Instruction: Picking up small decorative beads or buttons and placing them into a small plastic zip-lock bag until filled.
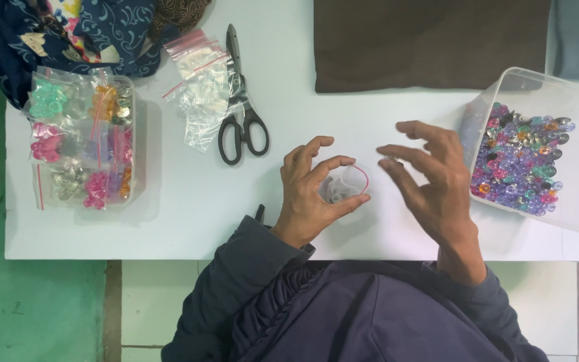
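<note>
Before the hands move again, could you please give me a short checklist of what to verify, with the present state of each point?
1. Left hand holds the small clear bag open: ok, thumb and fingers ring its mouth.
2. Right hand carries a bead: cannot tell; a small thing shows near the fingertips, too small to identify.
3. Clear tub of beads is beside the right hand: ok, open, on the white table.
4. Path between bag and tub is free: ok.
5. Scissors lie apart from both hands: ok, blades closed.
6. Bag is already full: cannot tell.
</note>
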